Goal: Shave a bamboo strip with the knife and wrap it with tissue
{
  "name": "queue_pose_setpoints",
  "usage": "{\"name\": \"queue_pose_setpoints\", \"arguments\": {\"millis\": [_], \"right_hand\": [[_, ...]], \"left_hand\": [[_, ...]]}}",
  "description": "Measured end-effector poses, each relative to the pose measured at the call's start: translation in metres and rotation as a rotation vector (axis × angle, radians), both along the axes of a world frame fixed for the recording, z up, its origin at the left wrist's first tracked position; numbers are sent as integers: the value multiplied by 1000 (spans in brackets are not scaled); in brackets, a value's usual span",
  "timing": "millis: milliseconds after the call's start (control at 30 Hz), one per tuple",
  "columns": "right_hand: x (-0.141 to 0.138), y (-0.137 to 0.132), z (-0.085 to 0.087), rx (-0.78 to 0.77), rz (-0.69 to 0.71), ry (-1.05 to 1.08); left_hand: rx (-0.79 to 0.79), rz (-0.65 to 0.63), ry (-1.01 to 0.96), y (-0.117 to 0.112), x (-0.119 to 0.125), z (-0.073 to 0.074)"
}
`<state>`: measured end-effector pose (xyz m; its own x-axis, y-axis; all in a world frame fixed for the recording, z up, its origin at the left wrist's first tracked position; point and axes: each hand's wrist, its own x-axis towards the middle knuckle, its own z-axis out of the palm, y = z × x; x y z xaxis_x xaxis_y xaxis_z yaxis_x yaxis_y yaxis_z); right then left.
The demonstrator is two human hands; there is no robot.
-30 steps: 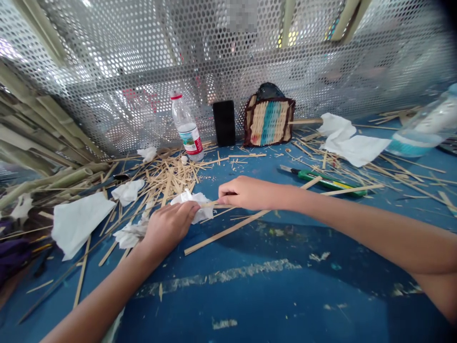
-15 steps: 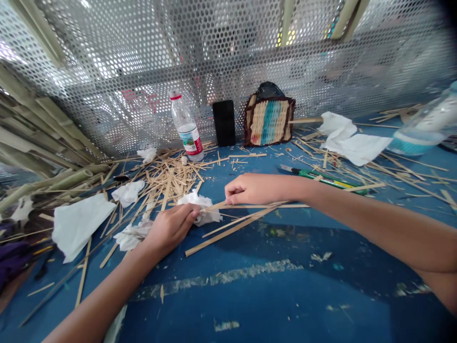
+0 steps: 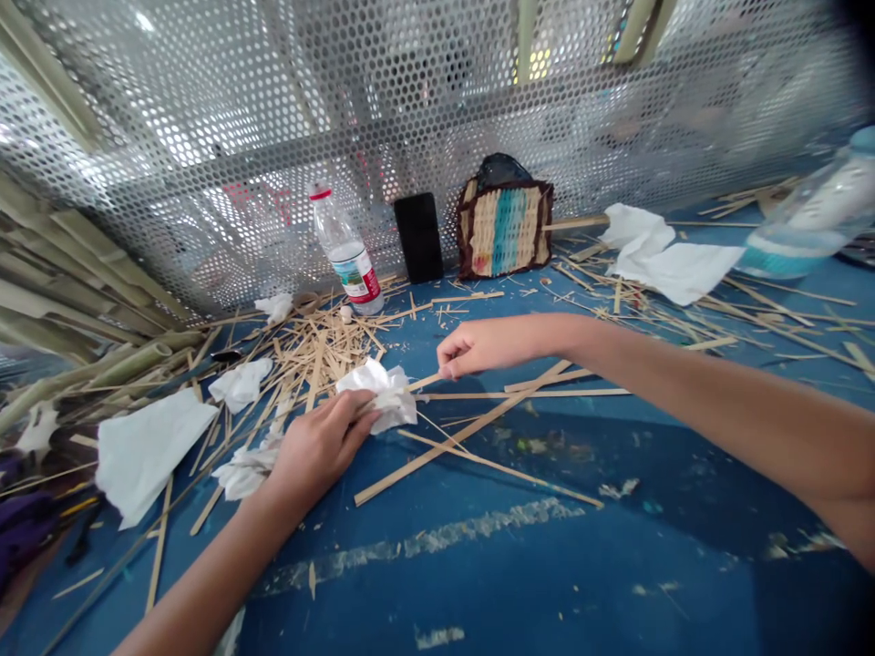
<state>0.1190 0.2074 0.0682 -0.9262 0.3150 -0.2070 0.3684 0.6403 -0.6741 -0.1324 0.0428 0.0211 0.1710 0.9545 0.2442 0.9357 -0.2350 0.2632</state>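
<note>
My left hand (image 3: 324, 442) is closed on a crumpled white tissue (image 3: 393, 394). A short stretch of bamboo strip (image 3: 425, 382) sticks out of the tissue toward the right. Its end is pinched between the thumb and fingers of my right hand (image 3: 478, 348); the part inside the tissue is hidden. Under and beside the hands, several loose flat bamboo strips (image 3: 437, 460) lie crossed on the blue table (image 3: 519, 583). One thin strip (image 3: 533, 477) slants toward the lower right.
Bamboo shavings (image 3: 324, 351) are heaped beyond my left hand. Behind them stand a water bottle (image 3: 355, 273), a black phone (image 3: 418, 239) and a small woven bag (image 3: 506, 228) against the perforated metal screen (image 3: 383, 118). More tissues (image 3: 154, 451) and bamboo poles (image 3: 102, 255) lie leftward.
The tissue has come forward into my left hand's grip and around the strip. My right hand has shifted slightly up and right. A thin strip has swung to slant toward the lower right.
</note>
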Motion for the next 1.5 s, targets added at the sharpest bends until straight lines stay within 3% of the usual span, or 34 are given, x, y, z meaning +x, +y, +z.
{"name": "queue_pose_setpoints", "arguments": {"millis": [133,300,567,667,867,967,1033,1167,1300,1400,1500], "right_hand": [[-1,-13,5,68,-8,39],[1,-31,14,273,-25,36],[3,-31,15,450,-24,24],[4,-32,14,425,-12,-15],[-10,-43,2,126,64,66],[-17,-48,-4,90,30,119],[-18,-52,-5,168,22,145],[-18,-64,-5,493,-5,128],[-16,-74,-3,758,95,115],[-14,-74,1,845,148,131],[-13,-67,3,826,179,161]], "left_hand": [[-2,22,-39,-3,0,3],[-50,46,-118,-2,1,8],[-79,-42,-146,1,-1,9],[-5,-110,-83,-1,-1,7],[165,-271,54,-4,0,3],[215,-293,81,-5,0,3],[227,-291,80,-5,0,3],[210,-261,41,-4,0,2],[160,-225,-4,-4,0,2],[119,-192,-46,-6,0,3],[53,-150,-109,-8,1,4]]}}
